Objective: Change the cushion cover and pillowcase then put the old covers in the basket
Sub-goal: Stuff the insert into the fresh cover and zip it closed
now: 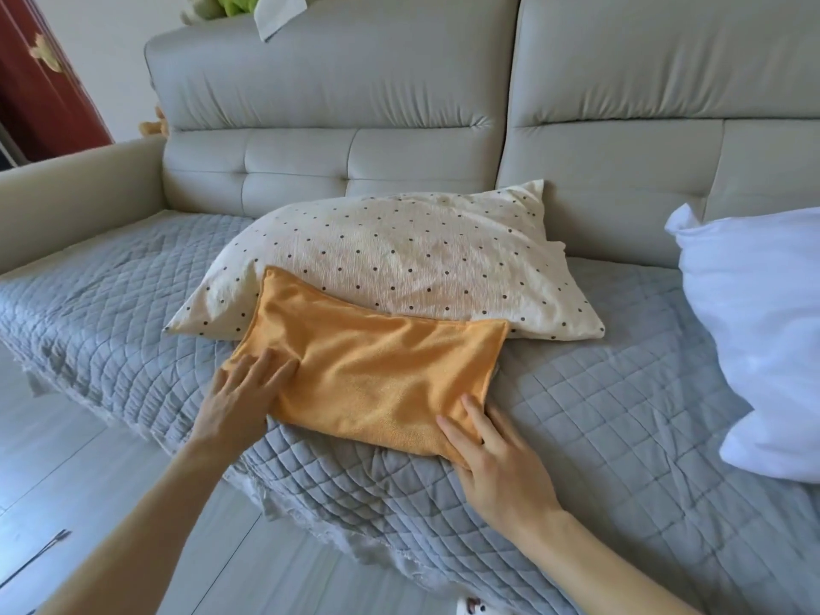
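Across the width of the head view, a pale grey leather sofa [399, 104] with padded, stitched back cushions is standing against the wall. A grey-blue quilted fabric throw [111, 295] is covering its seat and hanging over the front edge toward the light wood floor [66, 481]. At the right end of the seat, a plump plain white pillow [763, 326] is leaning against the backrest, partly cut off by the frame. Near the middle of the seat, a cream rectangular pillow with small dark polka dots [421, 259] is lying flat, its far edge touching the backrest. A flat orange terry-cloth cushion cover [368, 370] is lying in front of it, its far-left part overlapping the dotted pillow's near edge and the rest lying on the quilt close to the seat's front edge. The left hand [239, 401] is pressing down on the cover's near-left corner with fingers straight and spread, grasping nothing. The right hand [497, 454] is lying flat on the near-right corner, its fingers extended over the cloth, likewise not gripping.
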Available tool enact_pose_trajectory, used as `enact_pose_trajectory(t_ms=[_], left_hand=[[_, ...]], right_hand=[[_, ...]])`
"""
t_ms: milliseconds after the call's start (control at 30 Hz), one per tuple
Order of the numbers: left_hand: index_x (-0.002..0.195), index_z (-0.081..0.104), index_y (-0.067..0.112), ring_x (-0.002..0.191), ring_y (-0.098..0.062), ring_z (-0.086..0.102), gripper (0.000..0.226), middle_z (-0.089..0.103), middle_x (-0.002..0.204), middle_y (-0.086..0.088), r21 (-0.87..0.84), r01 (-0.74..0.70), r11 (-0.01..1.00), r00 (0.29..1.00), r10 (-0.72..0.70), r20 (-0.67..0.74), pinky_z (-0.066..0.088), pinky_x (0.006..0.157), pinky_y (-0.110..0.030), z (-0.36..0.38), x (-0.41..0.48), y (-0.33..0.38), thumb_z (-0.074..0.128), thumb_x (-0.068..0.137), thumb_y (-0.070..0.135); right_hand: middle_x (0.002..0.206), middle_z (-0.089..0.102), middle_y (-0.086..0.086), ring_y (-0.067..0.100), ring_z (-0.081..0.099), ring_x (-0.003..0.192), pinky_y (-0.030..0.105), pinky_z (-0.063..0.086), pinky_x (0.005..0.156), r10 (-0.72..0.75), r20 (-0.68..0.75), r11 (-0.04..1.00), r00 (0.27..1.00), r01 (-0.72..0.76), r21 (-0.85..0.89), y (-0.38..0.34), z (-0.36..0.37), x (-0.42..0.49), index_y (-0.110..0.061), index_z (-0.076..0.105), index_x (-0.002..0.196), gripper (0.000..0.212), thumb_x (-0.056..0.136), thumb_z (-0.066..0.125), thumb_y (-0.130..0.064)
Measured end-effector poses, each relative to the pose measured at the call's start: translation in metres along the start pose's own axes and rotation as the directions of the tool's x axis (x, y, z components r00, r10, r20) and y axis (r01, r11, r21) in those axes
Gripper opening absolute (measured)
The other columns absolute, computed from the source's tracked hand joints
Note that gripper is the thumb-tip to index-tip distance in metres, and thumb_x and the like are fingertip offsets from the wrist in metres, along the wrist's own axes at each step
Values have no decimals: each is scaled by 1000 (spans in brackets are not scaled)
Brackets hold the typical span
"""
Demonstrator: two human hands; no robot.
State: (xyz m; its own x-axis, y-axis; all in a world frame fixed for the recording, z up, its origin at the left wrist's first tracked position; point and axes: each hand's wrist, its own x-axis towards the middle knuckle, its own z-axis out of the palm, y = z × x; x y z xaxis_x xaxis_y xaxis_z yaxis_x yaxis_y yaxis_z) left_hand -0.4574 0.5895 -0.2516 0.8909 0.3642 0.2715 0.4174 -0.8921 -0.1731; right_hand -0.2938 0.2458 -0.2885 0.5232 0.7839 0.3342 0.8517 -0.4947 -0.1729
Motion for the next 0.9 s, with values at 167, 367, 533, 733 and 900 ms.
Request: enact_pose_trajectory(t_ms=[167, 367, 533, 733, 900], left_hand=[[142, 41, 29, 106, -41, 67, 108, 65, 127, -16, 119, -53, 991, 998, 47, 50, 52, 35, -32, -5, 19, -38, 72, 56, -29], [151, 9, 53, 150, -28, 15, 70, 21, 162, -1, -37, 223, 974, 959, -212, 186, 35, 113, -49, 14, 37, -31, 44, 101, 18], [147, -4, 56, 150, -24, -12, 96, 0, 165, 4, -186, 375, 908, 877, -282, 388, 12, 120, -54, -3, 29, -16, 57, 83, 19], [119, 52, 59, 148, -20, 15, 59, 34, 155, 6, -685, 351, 639, 932, -169, 320, 6, 118, -44, -43, 9, 62, 27, 68, 76], [142, 12, 65, 150, -28, -15, 76, -3, 164, 5, -426, 320, 846, 940, -230, 250, 7, 119, -61, -10, -12, 129, 13, 72, 94]], right_hand=[[141, 57, 9, 32, 63, 119, 34, 56, 87, 3, 11, 1000, 1000, -3, -31, -9, 9, 17, -31, 62, 133, 62, 74, 84, -31], [147, 52, 4, 31, 55, 129, 38, 49, 100, 29, 26, 997, 999, -31, 69, -15, 13, 37, -36, 58, 135, 50, 86, 65, -42], [166, 6, -1, 35, 19, 149, 47, 16, 119, -8, 177, 996, 984, -7, 84, -9, -3, 17, -43, 17, 155, 68, 94, 24, -72], [163, 23, -2, 34, 28, 147, 53, 20, 119, 10, 107, 999, 994, -16, 51, -7, -5, 1, -46, 27, 151, 48, 104, 19, -53], [159, 33, 0, 34, 36, 143, 54, 29, 115, 5, 129, 999, 992, -12, 48, -5, -8, 2, -44, 37, 146, 45, 104, 23, -52]])
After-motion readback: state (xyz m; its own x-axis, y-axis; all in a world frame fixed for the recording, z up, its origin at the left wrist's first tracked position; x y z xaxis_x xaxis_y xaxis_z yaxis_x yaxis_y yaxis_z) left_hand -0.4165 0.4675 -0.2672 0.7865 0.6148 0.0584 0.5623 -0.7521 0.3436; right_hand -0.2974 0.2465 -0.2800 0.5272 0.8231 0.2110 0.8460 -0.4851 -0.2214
